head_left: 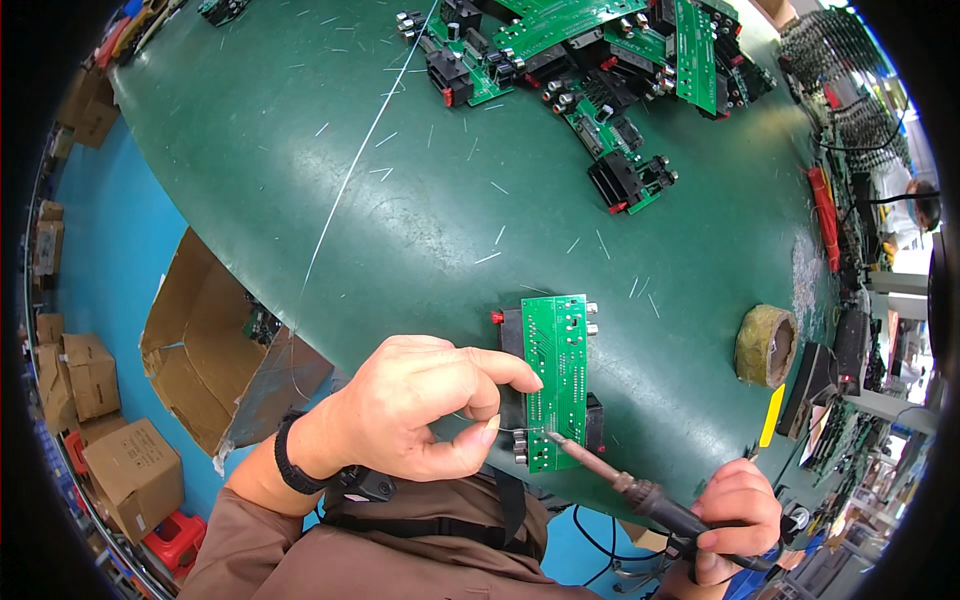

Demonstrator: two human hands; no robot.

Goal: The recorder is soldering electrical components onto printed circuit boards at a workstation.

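Note:
A green circuit board [555, 345] lies solder side up near the table's front edge, with black and metal connectors sticking out from its sides. My left hand [425, 410] is closed, pinching a thin solder wire [512, 430] between thumb and fingers. Its index fingertip rests on the board's left part. My right hand [735, 510] grips a soldering iron [640, 492] by its black handle. The iron's tip meets the lower part of the board, close to the end of the wire.
Several assembled circuit boards [695, 60] are heaped at the table's far side. Wire clippings are scattered over the green table [420, 230]. A tape roll [766, 345] stands at right, near a yellow strip [771, 415]. An open cardboard box [205, 350] sits beyond the left edge.

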